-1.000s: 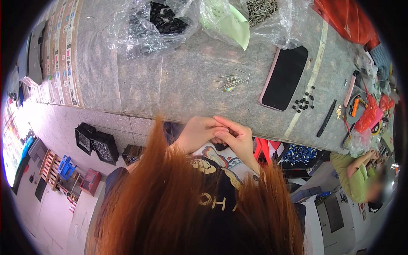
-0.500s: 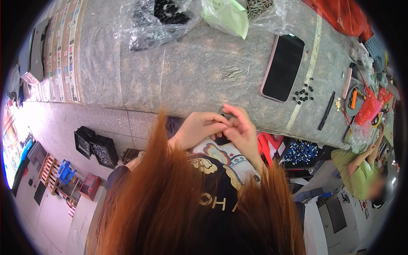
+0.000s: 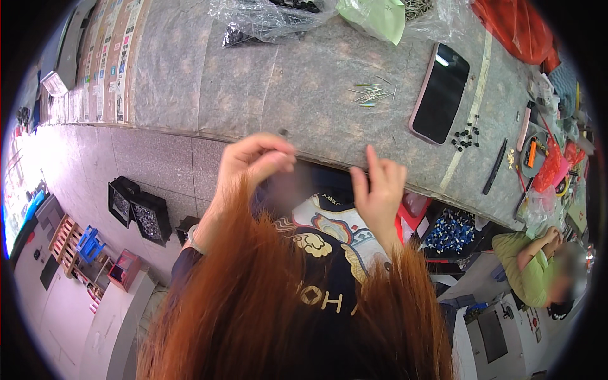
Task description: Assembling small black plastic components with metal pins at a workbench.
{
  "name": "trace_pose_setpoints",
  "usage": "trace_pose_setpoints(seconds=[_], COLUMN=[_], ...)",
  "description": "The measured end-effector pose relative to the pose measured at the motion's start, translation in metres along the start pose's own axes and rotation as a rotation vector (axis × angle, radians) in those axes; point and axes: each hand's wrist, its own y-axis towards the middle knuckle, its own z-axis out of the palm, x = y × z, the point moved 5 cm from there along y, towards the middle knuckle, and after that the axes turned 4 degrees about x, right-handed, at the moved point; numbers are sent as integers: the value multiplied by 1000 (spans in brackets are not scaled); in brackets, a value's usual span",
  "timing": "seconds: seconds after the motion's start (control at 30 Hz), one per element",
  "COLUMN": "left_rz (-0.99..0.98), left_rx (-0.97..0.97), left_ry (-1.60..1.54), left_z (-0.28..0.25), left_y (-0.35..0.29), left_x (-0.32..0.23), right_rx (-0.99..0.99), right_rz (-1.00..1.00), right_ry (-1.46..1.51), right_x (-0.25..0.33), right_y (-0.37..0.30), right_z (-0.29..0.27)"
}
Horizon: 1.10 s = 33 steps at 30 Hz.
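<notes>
My left hand [image 3: 256,159] is raised by the table's near edge, thumb and forefinger pinched together. A small dark piece [image 3: 283,132] shows just beyond the fingertips; the rest of it is hidden. To its right my right hand [image 3: 382,193] has its forefinger stretched out and thumb apart, with nothing seen in it. Near that forefinger a single thin pin [image 3: 394,140] lies on the table. Farther back is a loose pile of metal pins [image 3: 371,94]. Several pins with black heads [image 3: 466,134] lie beside a phone [image 3: 440,94].
Clear plastic bags of black pieces [image 3: 272,25] and pins [image 3: 416,9] stand at the back, with a pale green paper [image 3: 373,16] between. Right are a black pen [image 3: 495,166], clutter and a person in green [image 3: 529,269]. A tray of blue and white pieces [image 3: 485,235] sits below the edge.
My hands were together at the table edge and have parted. The left has moved left and up, still pinched; the right has moved right, fingers spread. The view has shifted slightly.
</notes>
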Motion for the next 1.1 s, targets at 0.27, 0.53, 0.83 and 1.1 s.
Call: trace_pose_setpoints(seconds=[0.27,0.53,0.83,1.1], left_rz=[379,239,196,55], left_rx=[-304,-322,-63,214], left_ry=[-197,-148,-287,-266], left_z=[-22,-9,0,43], left_y=[-9,-8,-5,11], left_x=[-29,-17,-8,-8], right_rx=[440,53,120,479], right_rz=[-241,-19,332,266], right_ry=[625,550,1020,1380], right_x=[54,10,-12,20], right_y=[-4,4,4,26], right_z=[36,-7,-15,7])
